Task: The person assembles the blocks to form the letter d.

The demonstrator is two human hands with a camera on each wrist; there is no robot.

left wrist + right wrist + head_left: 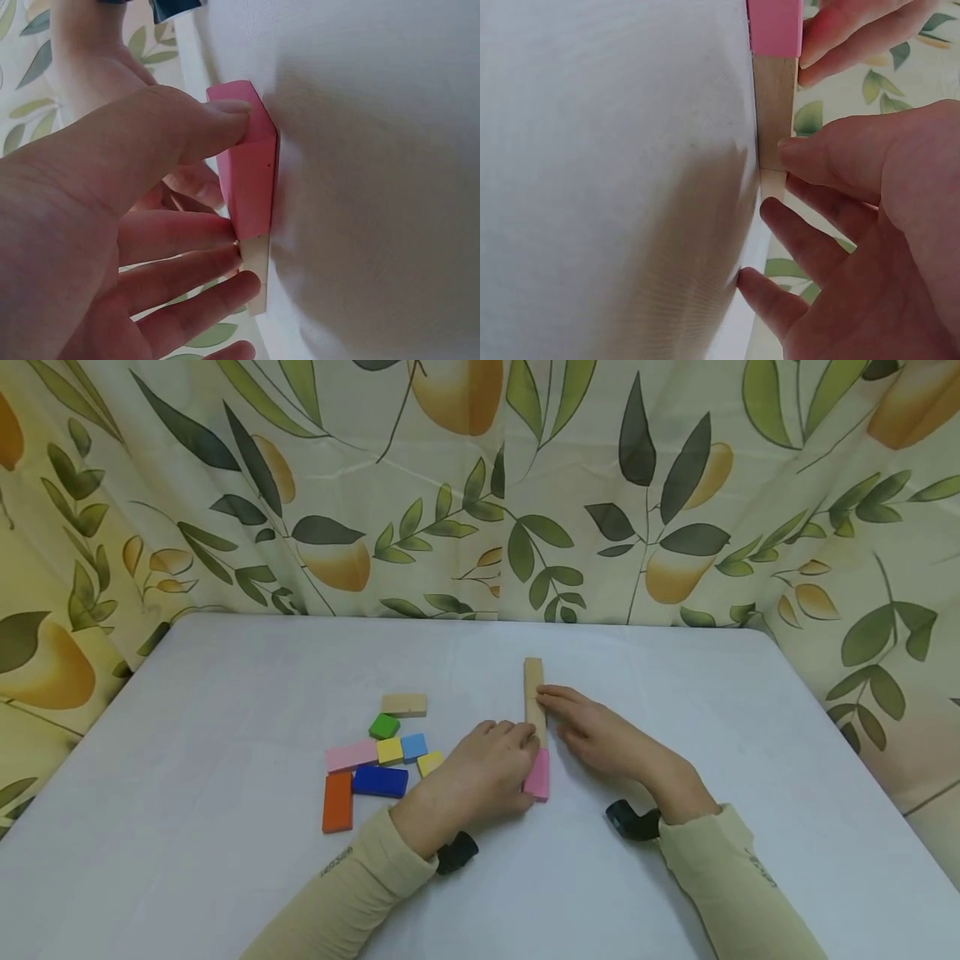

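Observation:
A straight row lies on the white table, with a pink block [537,781] at the near end and plain wooden blocks [533,672] beyond it. My left hand [480,772] holds the pink block, its thumb on the near end and its index fingertip by the joint with the wood. The other left fingers extend along the row's left side. From the right, my right hand [603,739] touches the wooden part with its thumb [817,157] and fairly straight fingers. In the right wrist view, a joint shows between two wooden pieces.
Left of the row lie loose blocks: orange [337,803], dark blue [380,781], pink [351,756], green [384,726], light blue [413,747], plain wood [404,705] and two yellow, one [390,751] beside the light blue. A patterned cloth [450,485] hangs behind the table.

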